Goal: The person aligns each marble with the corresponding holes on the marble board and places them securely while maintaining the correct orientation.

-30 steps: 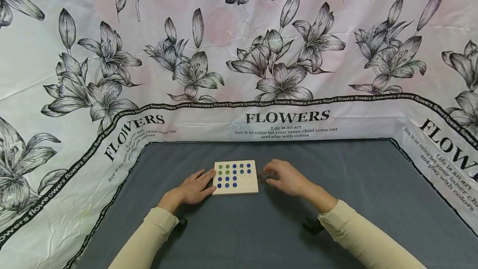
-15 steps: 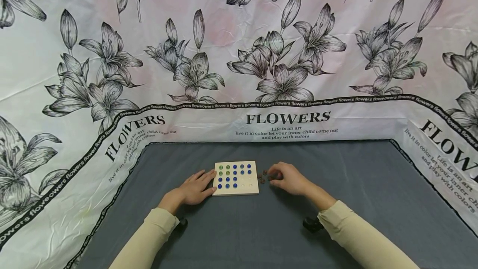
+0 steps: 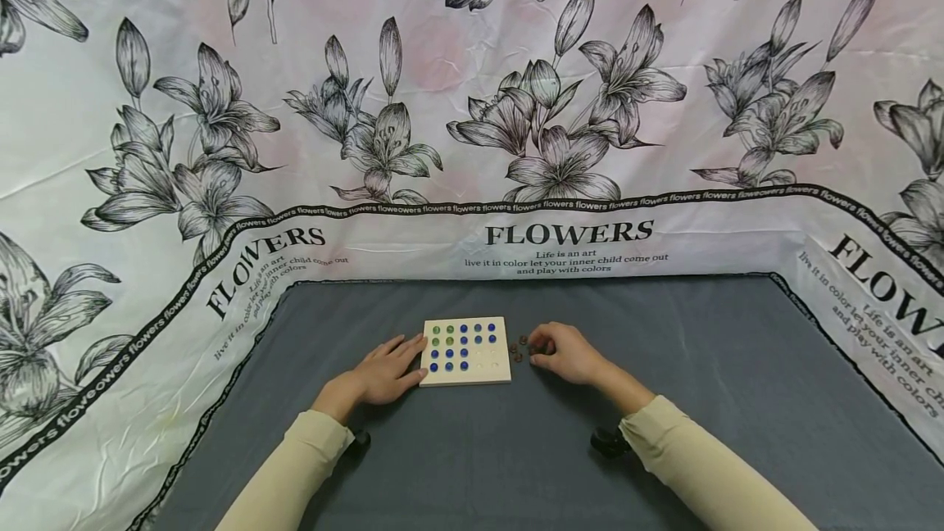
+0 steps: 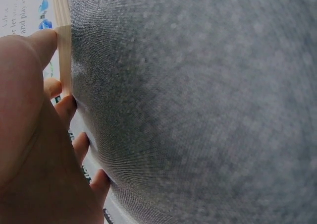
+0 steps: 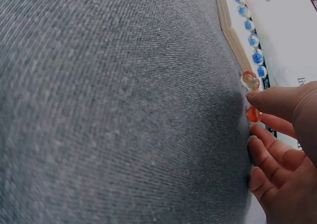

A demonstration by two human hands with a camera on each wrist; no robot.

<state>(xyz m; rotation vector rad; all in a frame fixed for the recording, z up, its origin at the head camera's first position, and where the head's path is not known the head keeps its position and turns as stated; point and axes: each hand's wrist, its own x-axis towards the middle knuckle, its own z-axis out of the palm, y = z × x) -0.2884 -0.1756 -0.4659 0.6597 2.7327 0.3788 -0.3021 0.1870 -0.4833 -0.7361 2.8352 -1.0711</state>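
A pale wooden board [image 3: 502, 375] lies on the grey cloth, bearing rows of glass marbles. Green ones [image 3: 443, 336] fill its far left corner and blue ones [image 3: 464, 353] fill much of the rest. Bare hollows show at the near right. My left hand [image 3: 385, 370] rests against the board's left edge, fingers spread and fairly straight; its thumb touches the wooden side [image 4: 64, 45] in the left wrist view. Right of the board, my right hand [image 3: 568, 355] pinches an orange marble [image 5: 254, 114] between thumb and index finger. Another orange marble [image 5: 250, 80] sits just beyond the thumb.
Several loose reddish-brown marbles [image 3: 519, 357] lie between the board and my right hand. Grey cloth [image 3: 472, 457] covers the table, and a flower-printed curtain [image 3: 413, 244] rises behind it. Dark wrist devices [image 3: 609, 442] sit under both sleeves.
My right hand has drawn back slightly to the right from the loose marbles, uncovering several of them, and its fingers have closed together. The left hand and the board stay put.
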